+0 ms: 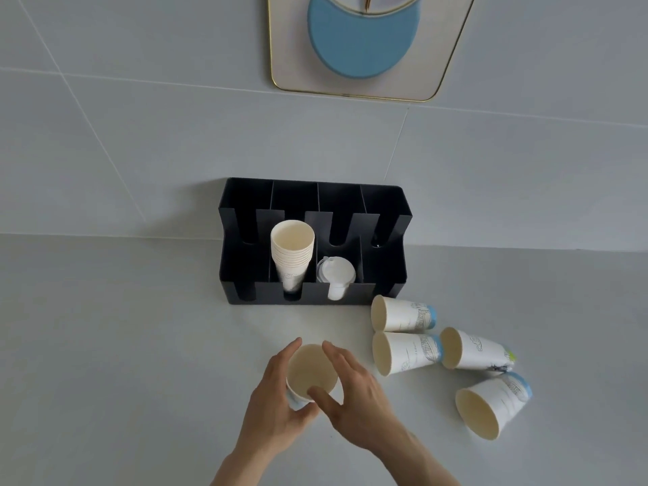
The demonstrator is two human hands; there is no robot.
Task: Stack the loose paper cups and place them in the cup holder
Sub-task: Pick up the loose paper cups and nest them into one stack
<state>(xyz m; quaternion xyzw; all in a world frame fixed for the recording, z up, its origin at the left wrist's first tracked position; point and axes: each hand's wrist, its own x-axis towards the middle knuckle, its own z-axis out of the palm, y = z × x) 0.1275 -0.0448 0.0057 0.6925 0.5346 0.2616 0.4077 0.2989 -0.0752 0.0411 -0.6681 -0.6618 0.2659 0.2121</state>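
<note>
A white paper cup (pixel 310 371) stands mouth-up near the front of the counter. My left hand (pixel 277 405) wraps its left side and bottom. My right hand (pixel 354 387) grips its right rim with thumb and fingers. Several loose printed cups lie on their sides to the right: one (pixel 403 313) near the holder, one (pixel 406 352) below it, one (pixel 473 349) further right, one (pixel 491 403) nearest the front. The black cup holder (pixel 242 275) stands against the wall. A stack of cups (pixel 292 250) leans in its second slot.
White plastic lids (pixel 336 275) sit in the holder's third slot; the outer slots hold nothing visible. The holder backs onto a tiled wall (pixel 140 135). A gold-rimmed wall decoration (pixel 364 47) with a blue disc hangs above. The pale counter (pixel 122 345) extends left.
</note>
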